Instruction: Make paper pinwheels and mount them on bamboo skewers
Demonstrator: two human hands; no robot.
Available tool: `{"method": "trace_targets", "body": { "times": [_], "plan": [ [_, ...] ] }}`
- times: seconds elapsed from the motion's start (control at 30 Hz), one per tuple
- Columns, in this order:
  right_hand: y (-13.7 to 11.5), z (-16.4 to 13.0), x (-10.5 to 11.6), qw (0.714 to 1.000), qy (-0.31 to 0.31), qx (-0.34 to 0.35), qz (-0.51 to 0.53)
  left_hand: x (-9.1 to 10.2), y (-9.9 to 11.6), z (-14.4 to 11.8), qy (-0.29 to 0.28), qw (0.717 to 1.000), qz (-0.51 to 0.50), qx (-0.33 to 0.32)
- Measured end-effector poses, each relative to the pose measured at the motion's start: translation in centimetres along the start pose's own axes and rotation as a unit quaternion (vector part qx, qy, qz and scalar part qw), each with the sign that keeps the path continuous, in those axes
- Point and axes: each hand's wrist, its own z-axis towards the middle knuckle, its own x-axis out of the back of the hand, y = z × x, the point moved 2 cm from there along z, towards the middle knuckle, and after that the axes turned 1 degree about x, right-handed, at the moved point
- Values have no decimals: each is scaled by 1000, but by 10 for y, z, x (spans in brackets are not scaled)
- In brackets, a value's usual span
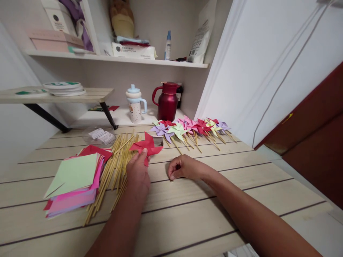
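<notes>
Left hand [138, 173] pinches a red paper pinwheel [146, 145]; right hand [184, 167] curled shut, knuckles on the desk [214, 210].

Head view: pinwheel held just above the desk, beside the bundle of bamboo sticks [115, 167]; whether the right fingers hold anything, cannot tell. Paper squares [75, 182] lie left, finished pinwheels [193, 128] behind. Judged step: mounting the wheel. Next move calls for one stick, aligned at the wheel's centre.

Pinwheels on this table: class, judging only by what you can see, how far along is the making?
Done: a row of finished pinwheels on sticks lies at the back of the table. In hand: the left hand holds a red pinwheel with no stick; the right hand rests curled beside it. Left: a stack of paper squares and a pile of bamboo sticks.
</notes>
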Motion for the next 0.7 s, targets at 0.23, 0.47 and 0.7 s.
{"method": "trace_targets", "body": {
  "times": [0.23, 0.47, 0.7],
  "plan": [
    [0, -2, 1, 1000, 11, 0, -2, 0, 0, 1, -7, 1000, 4, -2],
    [-4, -15, 1, 999, 41, -4, 5, 1, -1, 1, -1, 1000, 8, 1],
    [-11, -19, -3, 998, 61, -7, -32, 0, 0, 0, 0, 1000, 8, 0]
  ]
}}
